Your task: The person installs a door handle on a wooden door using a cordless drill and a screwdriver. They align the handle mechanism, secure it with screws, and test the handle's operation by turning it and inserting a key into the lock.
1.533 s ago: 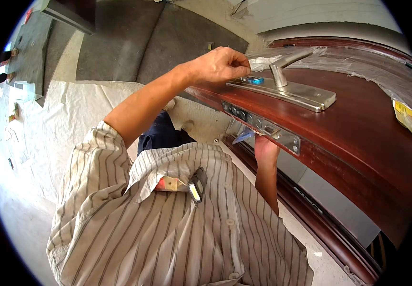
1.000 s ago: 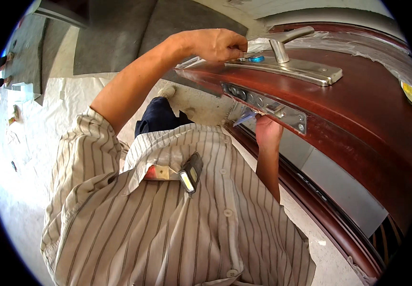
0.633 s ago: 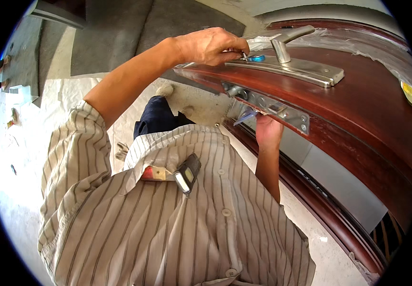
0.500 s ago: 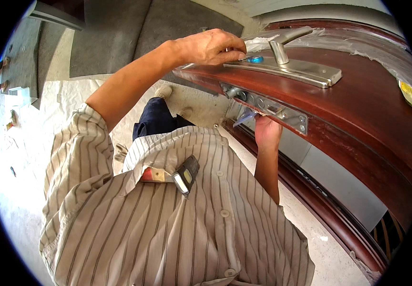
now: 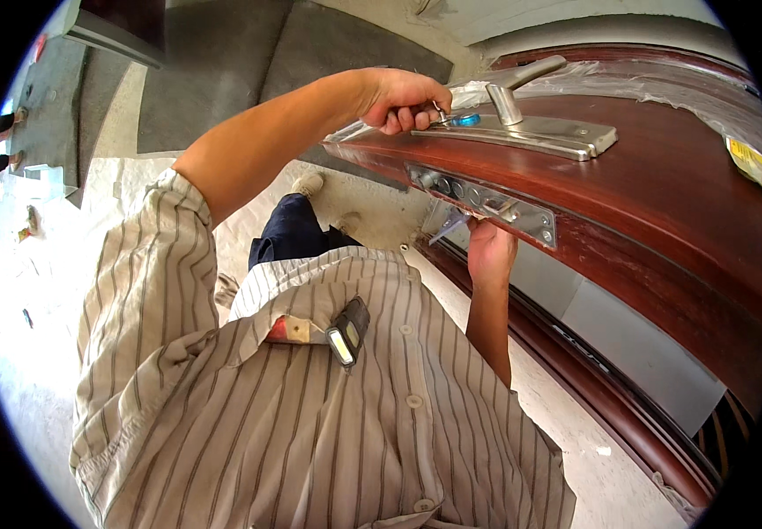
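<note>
My left hand (image 5: 403, 99) has its fingers curled at the far end of a brushed-metal handle plate (image 5: 566, 138) on a dark red door (image 5: 663, 185). They pinch a small metal key beside a round blue key head (image 5: 464, 120), which sits at the plate. A lever handle (image 5: 506, 104) rises from the same plate. Set into the door edge is a metal lock faceplate (image 5: 535, 220) with a row of round bolts. My right hand (image 5: 490, 256) reaches up behind the door below that faceplate; its fingers are hidden. Bluish clear plastic (image 5: 449, 227) hangs beside it.
Clear film (image 5: 610, 84) wraps part of the door, with a yellow label (image 5: 754, 163) at right. A dark red frame rail (image 5: 592, 388) runs along the floor. Grey mats (image 5: 213, 70) lie at far left. A small lamp (image 5: 348, 331) is clipped at my shirt pocket.
My left hand has rolled over, from palm down with extended fingers to curled fingers around the key. The end bolt at the faceplate sticks out less. My right hand stays behind the door.
</note>
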Action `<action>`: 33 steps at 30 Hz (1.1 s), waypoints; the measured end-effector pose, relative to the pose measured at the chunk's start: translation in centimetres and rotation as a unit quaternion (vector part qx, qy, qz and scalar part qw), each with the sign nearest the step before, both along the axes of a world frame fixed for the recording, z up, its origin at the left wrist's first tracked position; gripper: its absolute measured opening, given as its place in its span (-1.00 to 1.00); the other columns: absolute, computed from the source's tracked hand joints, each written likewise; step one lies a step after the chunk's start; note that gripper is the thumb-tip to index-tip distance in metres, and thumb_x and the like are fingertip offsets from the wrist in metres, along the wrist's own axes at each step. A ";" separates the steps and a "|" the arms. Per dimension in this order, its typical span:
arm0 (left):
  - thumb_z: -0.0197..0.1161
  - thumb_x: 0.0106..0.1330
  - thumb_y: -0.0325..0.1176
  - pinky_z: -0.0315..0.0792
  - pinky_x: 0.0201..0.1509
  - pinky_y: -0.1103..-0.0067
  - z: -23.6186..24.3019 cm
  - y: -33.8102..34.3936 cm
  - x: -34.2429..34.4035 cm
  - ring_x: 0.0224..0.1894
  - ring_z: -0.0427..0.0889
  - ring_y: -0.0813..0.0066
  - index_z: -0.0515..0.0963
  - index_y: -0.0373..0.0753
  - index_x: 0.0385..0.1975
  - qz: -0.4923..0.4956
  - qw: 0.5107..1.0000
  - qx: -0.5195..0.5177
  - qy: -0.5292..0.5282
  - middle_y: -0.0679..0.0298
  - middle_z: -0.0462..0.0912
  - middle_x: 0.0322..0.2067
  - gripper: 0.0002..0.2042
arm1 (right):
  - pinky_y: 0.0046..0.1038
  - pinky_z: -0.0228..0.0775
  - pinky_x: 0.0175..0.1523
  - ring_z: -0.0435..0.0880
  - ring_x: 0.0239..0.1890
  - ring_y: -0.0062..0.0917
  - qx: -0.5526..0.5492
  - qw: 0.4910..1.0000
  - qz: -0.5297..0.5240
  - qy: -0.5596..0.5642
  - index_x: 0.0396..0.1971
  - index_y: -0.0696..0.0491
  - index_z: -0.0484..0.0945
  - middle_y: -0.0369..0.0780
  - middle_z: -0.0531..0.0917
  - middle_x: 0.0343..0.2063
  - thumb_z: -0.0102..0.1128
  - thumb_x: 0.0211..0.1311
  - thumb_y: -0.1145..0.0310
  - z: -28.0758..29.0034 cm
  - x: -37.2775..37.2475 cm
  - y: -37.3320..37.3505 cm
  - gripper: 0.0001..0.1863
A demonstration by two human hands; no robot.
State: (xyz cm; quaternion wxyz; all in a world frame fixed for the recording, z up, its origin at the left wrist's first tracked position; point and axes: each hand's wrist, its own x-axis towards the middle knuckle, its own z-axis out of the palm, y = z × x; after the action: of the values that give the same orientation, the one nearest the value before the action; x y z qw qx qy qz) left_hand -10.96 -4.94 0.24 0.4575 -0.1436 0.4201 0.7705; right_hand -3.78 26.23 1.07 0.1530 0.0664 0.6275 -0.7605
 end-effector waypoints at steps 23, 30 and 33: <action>0.02 0.49 -0.22 0.44 0.03 0.24 -0.9 -2.3 0.9 -0.11 0.52 0.09 0.50 -0.32 -0.15 -0.001 0.530 -0.317 0.787 0.05 0.51 -0.27 -0.73 | -0.33 0.44 0.00 0.59 -0.01 -0.47 0.017 1.000 -0.003 0.018 0.13 -0.04 0.43 -0.31 0.59 0.03 -0.04 0.48 0.22 -1.2 -0.4 1.3 -0.68; 0.01 0.50 -0.23 0.44 0.05 0.25 -1.5 -1.6 1.0 -0.11 0.53 0.09 0.51 -0.31 -0.13 0.007 0.579 -0.296 0.759 0.06 0.53 -0.24 -0.73 | -0.18 0.40 0.20 0.56 0.11 -0.38 -0.043 0.999 -0.023 0.002 0.25 -0.02 0.33 -0.25 0.50 0.17 -0.04 0.47 0.26 -1.4 -0.3 1.6 -0.60; 0.03 0.48 -0.22 0.45 0.06 0.26 -1.9 -1.4 1.1 -0.09 0.55 0.10 0.51 -0.30 -0.10 0.009 0.569 -0.311 0.761 0.07 0.55 -0.20 -0.74 | -0.16 0.42 0.15 0.57 0.09 -0.35 0.276 0.941 0.061 0.187 0.17 0.01 0.41 -0.22 0.54 0.12 -0.06 0.46 0.33 -1.2 0.2 2.0 -0.67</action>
State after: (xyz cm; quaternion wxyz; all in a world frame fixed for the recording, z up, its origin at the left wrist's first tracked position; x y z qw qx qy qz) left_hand -9.84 -6.35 -1.64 -0.1112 0.3587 0.8258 0.4208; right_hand -3.62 28.21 -0.12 0.0550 -0.0755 0.8331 -0.5452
